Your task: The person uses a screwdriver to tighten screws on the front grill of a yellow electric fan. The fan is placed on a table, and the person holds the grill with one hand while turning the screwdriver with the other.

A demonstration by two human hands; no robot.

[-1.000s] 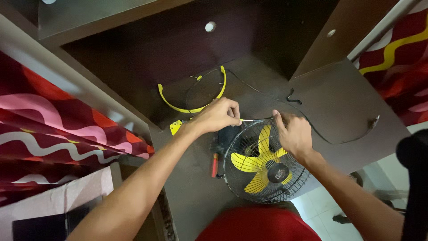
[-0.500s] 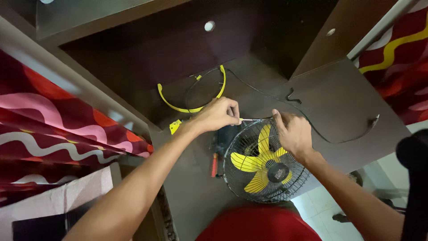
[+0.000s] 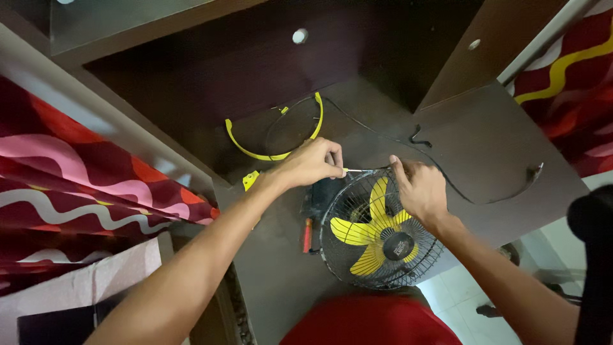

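A small fan [image 3: 377, 233] with yellow blades and a black wire grille is lying face-up on the dark desk [image 3: 485, 147], a thin tool [image 3: 355, 170] touching its rim.

Both hands [image 3: 313, 163] [image 3: 418, 188] at fan grille's [image 3: 357, 255] top rim

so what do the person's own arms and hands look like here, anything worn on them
Both forearms are bare as far as the head view shows, with no sleeves in frame. The left hand and the right hand wear no gloves. No watch, bracelet or ring can be made out on either wrist or on the fingers.
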